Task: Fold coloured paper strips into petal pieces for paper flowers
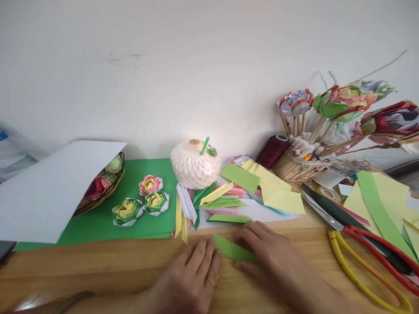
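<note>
A light green paper strip (231, 249) lies flat on the wooden table (108, 266) between my two hands. My left hand (194, 277), with a thin ring on one finger, rests at the strip's left end, its fingers pressed together on the paper. Over the strip's right part lies my right hand (271, 257), fingers spread and thumb apart, touching the paper. Just beyond are folded strips in green, pink, yellow and white (225, 202). Three folded paper flowers (127, 211) sit on green sheets (137, 168) to the left.
A foam-wrapped fruit (195, 165) stands near the wall. At right are scissors (360, 235), a basket (296, 168) of paper flowers, a dark thread spool (273, 150) and loose papers (382, 205). A white sheet (62, 187) partly covers another basket at left.
</note>
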A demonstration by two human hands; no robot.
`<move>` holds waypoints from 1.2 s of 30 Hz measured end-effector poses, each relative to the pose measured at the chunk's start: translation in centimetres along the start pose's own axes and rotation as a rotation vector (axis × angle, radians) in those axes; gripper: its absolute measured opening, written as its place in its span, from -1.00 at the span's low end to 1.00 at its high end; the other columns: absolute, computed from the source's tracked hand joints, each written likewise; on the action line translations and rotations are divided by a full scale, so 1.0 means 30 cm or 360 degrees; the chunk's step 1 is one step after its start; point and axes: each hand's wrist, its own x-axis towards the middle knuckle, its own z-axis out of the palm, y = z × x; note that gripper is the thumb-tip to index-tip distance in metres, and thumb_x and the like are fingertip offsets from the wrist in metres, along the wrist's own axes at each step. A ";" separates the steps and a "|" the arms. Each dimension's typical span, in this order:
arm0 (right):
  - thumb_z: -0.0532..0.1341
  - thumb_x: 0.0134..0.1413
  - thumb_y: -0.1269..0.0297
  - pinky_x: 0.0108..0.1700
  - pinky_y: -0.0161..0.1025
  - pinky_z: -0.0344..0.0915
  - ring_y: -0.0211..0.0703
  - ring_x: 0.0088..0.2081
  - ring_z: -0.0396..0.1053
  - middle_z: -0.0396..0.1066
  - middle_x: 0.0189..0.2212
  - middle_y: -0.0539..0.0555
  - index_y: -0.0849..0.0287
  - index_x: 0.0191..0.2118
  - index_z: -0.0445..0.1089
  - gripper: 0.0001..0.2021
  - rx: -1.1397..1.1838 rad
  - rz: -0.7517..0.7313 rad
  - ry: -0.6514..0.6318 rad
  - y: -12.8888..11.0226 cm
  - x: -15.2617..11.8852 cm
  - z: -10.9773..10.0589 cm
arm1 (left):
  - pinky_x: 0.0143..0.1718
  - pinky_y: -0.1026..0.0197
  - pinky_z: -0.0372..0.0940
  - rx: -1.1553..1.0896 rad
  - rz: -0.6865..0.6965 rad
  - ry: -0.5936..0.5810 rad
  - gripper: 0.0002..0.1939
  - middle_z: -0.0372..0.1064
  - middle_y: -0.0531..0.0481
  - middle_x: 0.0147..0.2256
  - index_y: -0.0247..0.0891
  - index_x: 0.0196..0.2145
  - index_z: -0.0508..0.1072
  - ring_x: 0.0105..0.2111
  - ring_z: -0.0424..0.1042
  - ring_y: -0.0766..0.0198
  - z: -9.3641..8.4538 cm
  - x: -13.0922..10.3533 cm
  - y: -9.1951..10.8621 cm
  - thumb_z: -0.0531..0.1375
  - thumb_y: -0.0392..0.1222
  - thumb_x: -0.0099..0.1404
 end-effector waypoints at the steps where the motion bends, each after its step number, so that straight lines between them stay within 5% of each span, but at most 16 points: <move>1: 0.37 -0.16 0.47 -0.38 -0.21 0.30 -0.03 -0.29 0.39 0.38 -0.33 0.03 0.13 -0.30 0.31 -0.72 0.0020 0.0033 -0.0003 -0.002 -0.001 0.007 | -0.15 0.11 0.26 -0.0011 -0.0009 0.0004 -0.75 0.50 -0.23 -0.16 -0.45 -0.13 0.45 -0.15 0.46 0.06 0.000 0.000 -0.001 0.06 -0.29 0.34; 7: 0.25 -0.15 0.59 -0.45 -0.34 0.19 -0.22 -0.42 0.34 0.36 -0.45 -0.07 0.13 -0.42 0.25 -0.77 0.0290 0.0157 -0.0031 -0.009 -0.010 0.026 | -0.20 0.18 0.32 -0.0191 -0.0106 0.0100 -0.78 0.47 -0.15 -0.12 -0.37 -0.19 0.46 -0.11 0.42 0.11 -0.019 0.025 -0.015 0.03 -0.32 0.35; 11: 0.16 -0.02 0.57 -0.46 -0.37 0.14 -0.30 -0.50 0.28 0.32 -0.53 -0.12 0.12 -0.45 0.24 -0.82 0.0452 -0.0010 -0.0100 -0.020 -0.021 0.028 | -0.17 0.23 0.38 -0.0440 -0.0311 0.0213 -0.78 0.43 -0.11 -0.22 -0.31 -0.26 0.41 -0.09 0.39 0.19 -0.048 0.045 -0.029 -0.01 -0.22 0.39; 16: 0.40 -0.17 0.40 -0.34 -0.19 0.28 -0.05 -0.27 0.33 0.37 -0.29 0.04 0.15 -0.30 0.31 -0.71 0.0258 -0.0032 -0.0101 -0.040 -0.013 0.023 | -0.12 0.01 0.41 -0.0566 -0.0409 -0.0133 -0.73 0.37 -0.23 -0.15 -0.38 -0.14 0.38 -0.05 0.36 0.02 -0.046 0.050 -0.041 0.11 -0.12 0.32; 20: 0.38 -0.18 0.50 -0.23 -0.14 0.32 -0.02 -0.17 0.31 0.36 -0.24 0.06 0.16 -0.34 0.32 -0.73 0.0347 -0.0010 -0.0087 -0.046 -0.010 0.032 | -0.07 -0.05 0.38 -0.0664 -0.0373 -0.0352 -0.57 0.33 -0.30 -0.04 -0.46 0.02 0.31 0.00 0.31 -0.04 -0.036 0.048 -0.041 0.18 -0.14 0.26; 23: 0.25 -0.12 0.62 -0.15 -0.22 0.29 -0.12 -0.14 0.30 0.37 -0.21 0.02 0.14 -0.36 0.30 -0.76 0.0566 -0.0150 -0.0026 -0.050 -0.018 0.043 | -0.04 -0.05 0.36 -0.0755 -0.0390 -0.0386 -0.54 0.31 -0.30 0.00 -0.45 0.06 0.28 0.02 0.28 -0.03 -0.038 0.050 -0.047 0.18 -0.16 0.26; 27: 0.14 -0.07 0.65 -0.20 -0.28 0.26 -0.18 -0.22 0.33 0.38 -0.27 0.00 0.13 -0.36 0.28 -0.76 0.0637 -0.0206 0.0057 -0.053 -0.029 0.051 | -0.10 0.10 0.34 -0.1093 -0.0493 -0.0215 -0.85 0.43 -0.08 -0.23 -0.30 -0.19 0.40 -0.12 0.34 0.11 -0.040 0.054 -0.058 0.08 -0.24 0.34; 31: 0.10 0.08 0.55 -0.30 -0.33 0.24 -0.24 -0.35 0.35 0.39 -0.38 -0.05 0.11 -0.31 0.27 -0.83 0.0792 -0.0053 0.0065 -0.050 -0.035 0.039 | -0.38 0.32 0.29 -0.1425 -0.0796 -0.0046 -0.83 0.39 0.06 -0.47 -0.25 -0.40 0.38 -0.41 0.37 0.29 -0.041 0.054 -0.059 0.06 -0.26 0.34; 36: 0.14 0.15 0.37 -0.27 -0.34 0.24 -0.25 -0.32 0.37 0.43 -0.33 -0.06 0.09 -0.22 0.30 -0.91 0.1110 0.0219 0.0034 -0.039 -0.018 -0.004 | -0.44 0.33 0.26 -0.1767 -0.1552 -0.0295 -0.90 0.41 0.08 -0.52 -0.23 -0.47 0.44 -0.48 0.39 0.29 -0.053 0.072 -0.070 0.20 -0.17 0.15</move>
